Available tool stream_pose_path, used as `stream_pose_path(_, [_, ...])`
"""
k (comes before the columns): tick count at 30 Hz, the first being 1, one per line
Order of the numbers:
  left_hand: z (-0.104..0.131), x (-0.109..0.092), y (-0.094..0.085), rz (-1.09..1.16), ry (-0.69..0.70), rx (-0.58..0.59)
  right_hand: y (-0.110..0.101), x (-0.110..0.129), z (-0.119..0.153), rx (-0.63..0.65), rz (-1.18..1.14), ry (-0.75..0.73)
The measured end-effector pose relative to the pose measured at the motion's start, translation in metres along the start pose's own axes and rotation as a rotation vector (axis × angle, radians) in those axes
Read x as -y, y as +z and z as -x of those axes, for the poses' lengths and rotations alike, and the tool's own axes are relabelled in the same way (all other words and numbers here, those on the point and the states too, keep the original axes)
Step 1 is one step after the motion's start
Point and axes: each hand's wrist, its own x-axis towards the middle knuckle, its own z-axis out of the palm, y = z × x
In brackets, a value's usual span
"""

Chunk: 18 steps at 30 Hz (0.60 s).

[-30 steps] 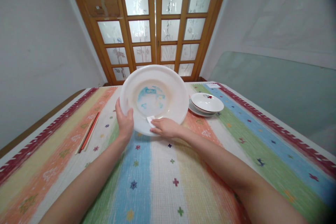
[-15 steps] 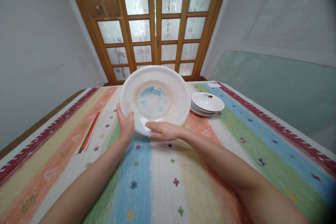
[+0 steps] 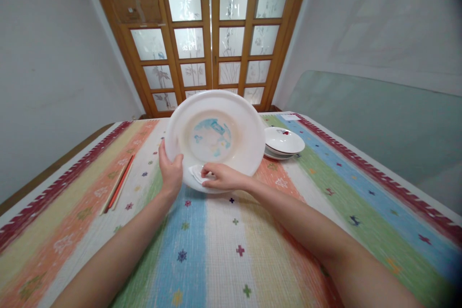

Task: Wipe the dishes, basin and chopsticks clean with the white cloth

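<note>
A white basin [image 3: 249, 139] with a faded blue print on its bottom is tilted up on edge over the table, its inside facing me. My left hand [image 3: 171, 171] grips its left rim, thumb on the inner side and the fingers mostly hidden behind. Bent fingers of my right hand [image 3: 222, 176] pinch a white tissue [image 3: 197, 173] against the lower inner wall of the basin. Part of the tissue is covered by those fingers.
White bowls [image 3: 285, 140] are stacked to the right, just behind the basin. Chopsticks [image 3: 119, 185], some red and some pale, lie at the left. A striped tablecloth [image 3: 224, 255] covers the table, with wooden glass-paned doors [image 3: 212, 24] beyond it.
My right fingers have curled more around the tissue, and more of it shows. The basin has shifted slightly right and tilted a little, its right side overlapping the bowls.
</note>
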Motion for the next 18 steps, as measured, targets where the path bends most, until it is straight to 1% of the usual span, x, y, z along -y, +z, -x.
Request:
stream_pose_path(2, [0.009, 0.007, 0.004, 0.017, -0.071, 0.013, 0.0, -0.001, -0.001, -0.008, 0.032, -0.002])
stream_pose_path(4, [0.01, 0.011, 0.005, 0.06, -0.106, 0.041, -0.001, -0.008, 0.0, -0.009, 0.182, 0.087])
stream_pose_path(7, [-0.003, 0.009, 0.001, 0.085, -0.065, 0.058, -0.003, -0.023, 0.004, -0.015, 0.446, 0.279])
stream_pose_path(9, [-0.011, 0.005, -0.002, 0.092, -0.033, 0.079, -0.004, -0.025, 0.005, -0.024, 0.489, 0.339])
stream_pose_path(10, [-0.012, 0.003, -0.003, 0.096, -0.03, 0.087, -0.003, -0.023, 0.006, -0.015, 0.447, 0.322])
stream_pose_path(11, [-0.011, 0.001, -0.003, 0.098, -0.035, 0.088, -0.003, -0.019, 0.005, 0.003, 0.369, 0.276])
stream_pose_path(14, [-0.001, -0.001, 0.0, 0.07, -0.055, 0.057, -0.002, -0.002, 0.002, 0.077, 0.064, 0.06])
stream_pose_path(15, [0.003, 0.0, 0.001, 0.062, -0.059, 0.048, -0.002, 0.002, 0.0, 0.097, -0.005, 0.01])
stream_pose_path(16, [0.006, 0.0, 0.002, 0.058, -0.062, 0.047, -0.003, 0.004, 0.0, 0.113, -0.034, -0.01])
stream_pose_path(18, [0.004, 0.001, 0.001, 0.061, -0.076, 0.053, -0.004, 0.001, 0.0, 0.125, 0.045, 0.043])
